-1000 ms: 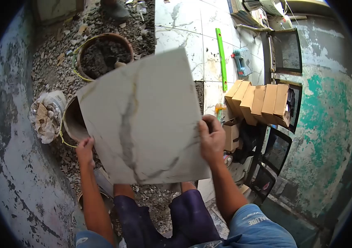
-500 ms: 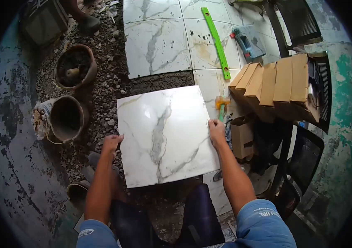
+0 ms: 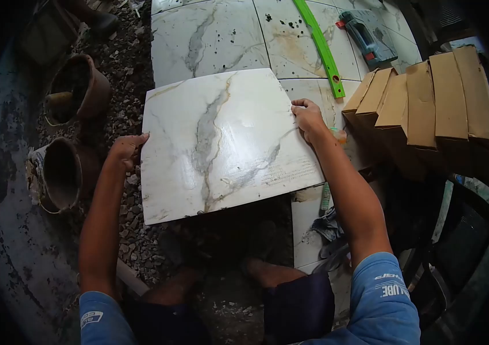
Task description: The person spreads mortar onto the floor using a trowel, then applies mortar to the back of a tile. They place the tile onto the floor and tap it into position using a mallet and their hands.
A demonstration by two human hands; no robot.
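Note:
A large white marble-patterned floor tile with grey and brown veins is held between both hands. My left hand grips its left edge, fingers closed on the rim. At the upper part of the right edge, my right hand has closed round the tile. The tile's far edge overlaps the laid floor tiles in view, hiding the bed beneath it. Beyond my right wrist, the mallet's orange head shows partly, its green handle below my forearm.
A green spirit level and a grey-blue tool case lie on the laid tiles. Cardboard boxes lean at the right beside dark chairs. Two buckets stand on gravel at the left. A person's foot is at the upper left.
Both hands have carried the tile forward, away from my body, over the gap before the laid tiles. My view has shifted, and my feet now show below the tile.

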